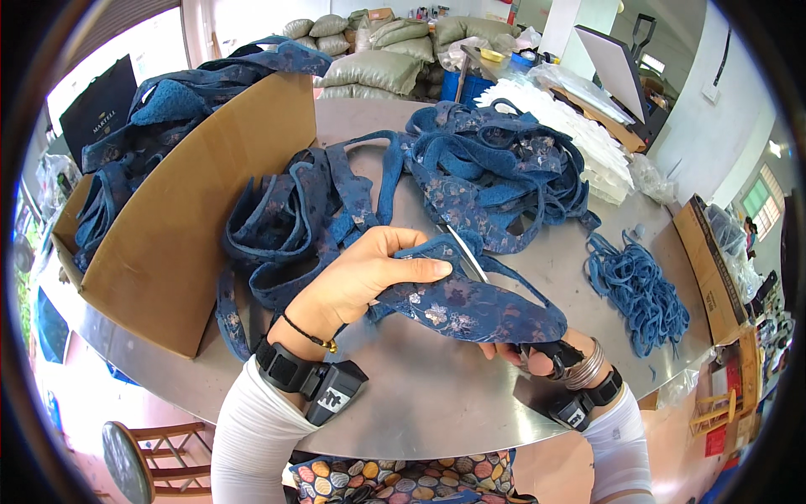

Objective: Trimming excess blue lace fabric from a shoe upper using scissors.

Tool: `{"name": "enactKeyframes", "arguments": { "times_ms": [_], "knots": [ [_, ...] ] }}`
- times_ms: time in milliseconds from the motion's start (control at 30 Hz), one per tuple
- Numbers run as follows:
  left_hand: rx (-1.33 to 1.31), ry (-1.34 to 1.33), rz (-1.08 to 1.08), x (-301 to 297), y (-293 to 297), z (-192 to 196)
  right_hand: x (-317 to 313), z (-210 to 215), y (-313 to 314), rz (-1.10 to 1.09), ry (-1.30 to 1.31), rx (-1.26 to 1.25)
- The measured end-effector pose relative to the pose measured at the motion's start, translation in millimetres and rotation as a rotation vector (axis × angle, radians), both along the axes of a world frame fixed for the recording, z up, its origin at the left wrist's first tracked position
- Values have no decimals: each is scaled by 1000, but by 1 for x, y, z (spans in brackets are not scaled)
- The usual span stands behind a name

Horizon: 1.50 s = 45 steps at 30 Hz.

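Observation:
My left hand [363,275] pinches a dark blue flower-patterned fabric strip [483,312] with a fuzzy blue backing, thumb on top. Behind the strip, my right hand [541,357] grips black-handled scissors [467,254]. Their pale blades rise past the strip's far edge, beside my left thumb; the strip covers the middle of the scissors and some right fingers. A narrow blue band trails from the held strip near the blades. Beyond my left hand lie looped strips [281,220], joined across the table to a larger tangled heap [499,164].
A cardboard box [197,223] heaped with the same fabric stands at left on the metal table [420,378]. Thin blue offcuts [640,290] lie at right, near another cardboard box [709,269]. White sheets [558,134] are stacked behind; a stool [130,462] stands lower left.

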<state>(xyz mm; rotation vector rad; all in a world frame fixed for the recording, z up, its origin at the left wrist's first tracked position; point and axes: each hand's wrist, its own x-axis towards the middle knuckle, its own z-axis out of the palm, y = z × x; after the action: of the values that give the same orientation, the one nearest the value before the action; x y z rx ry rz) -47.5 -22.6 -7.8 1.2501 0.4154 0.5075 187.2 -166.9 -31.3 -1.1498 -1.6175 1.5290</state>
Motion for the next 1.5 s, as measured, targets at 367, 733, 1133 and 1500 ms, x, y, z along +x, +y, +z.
{"name": "enactKeyframes", "arguments": {
  "times_ms": [367,733,1133,1500],
  "knots": [
    [-64,-67,29,6,-11,5,-21,11,-2,-151,-104,73],
    [-72,-51,26,2,-5,4,-3,-1,-1,-126,-165,0],
    [-16,-63,17,2,-2,-1,-12,7,0,-34,80,1],
    [-94,-256,154,30,-36,-10,-11,5,1,-57,-31,73]
  ]
}}
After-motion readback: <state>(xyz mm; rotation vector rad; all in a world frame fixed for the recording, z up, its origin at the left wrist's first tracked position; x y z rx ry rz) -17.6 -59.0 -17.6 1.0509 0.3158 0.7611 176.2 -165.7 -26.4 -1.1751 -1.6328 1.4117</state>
